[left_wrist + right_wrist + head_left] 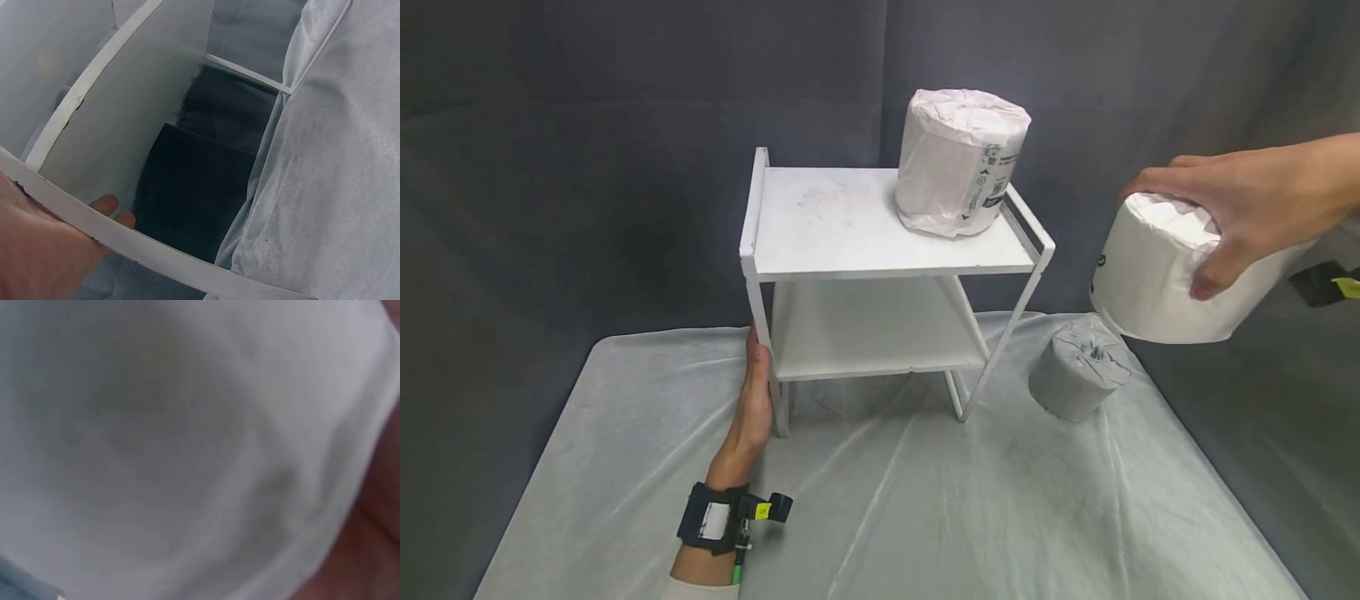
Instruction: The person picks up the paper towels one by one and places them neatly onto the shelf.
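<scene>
A white two-tier shelf stands on the grey cloth. My left hand holds its front left leg low down, and two fingertips show past the bar in the left wrist view. Off to the right, my right hand grips a paper-wrapped toilet roll from above, tilted in the air, thumb on its near side. White wrapping fills the right wrist view, blurred. Another wrapped toilet roll stands at the right end of the top tier, printed on its side.
A smaller grey-looking wrapped roll sits on the cloth right of the shelf, below the held roll. The cloth-covered table ends in an edge at the right. A dark curtain hangs behind.
</scene>
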A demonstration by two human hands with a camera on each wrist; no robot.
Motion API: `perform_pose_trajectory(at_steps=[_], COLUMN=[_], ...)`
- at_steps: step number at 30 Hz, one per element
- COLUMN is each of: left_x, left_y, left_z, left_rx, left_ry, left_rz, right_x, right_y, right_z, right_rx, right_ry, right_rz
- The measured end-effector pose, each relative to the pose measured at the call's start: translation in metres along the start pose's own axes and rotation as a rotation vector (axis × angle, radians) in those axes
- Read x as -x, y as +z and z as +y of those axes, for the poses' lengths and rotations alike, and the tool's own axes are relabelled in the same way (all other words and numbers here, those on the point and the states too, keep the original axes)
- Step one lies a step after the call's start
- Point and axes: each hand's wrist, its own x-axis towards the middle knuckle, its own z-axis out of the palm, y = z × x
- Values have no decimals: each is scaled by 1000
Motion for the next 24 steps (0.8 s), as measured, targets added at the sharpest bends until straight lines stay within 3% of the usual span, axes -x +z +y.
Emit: perform_pose_trajectory(at_steps=[6,13,24], left_x=[1,-1,-1], left_y=[0,-2,-5], left_z=[0,-2,-5], left_rx=[-10,-10,7], left_ry=[-3,6,3], left_rz=[-2,-7,-10], right_x=[6,7,-1], right_y=[-9,-14,-44], right_z=[-5,-12,-64], right_rx=[55,99,140], right_ry=[-60,-153,-245], right_rz=[34,134,152])
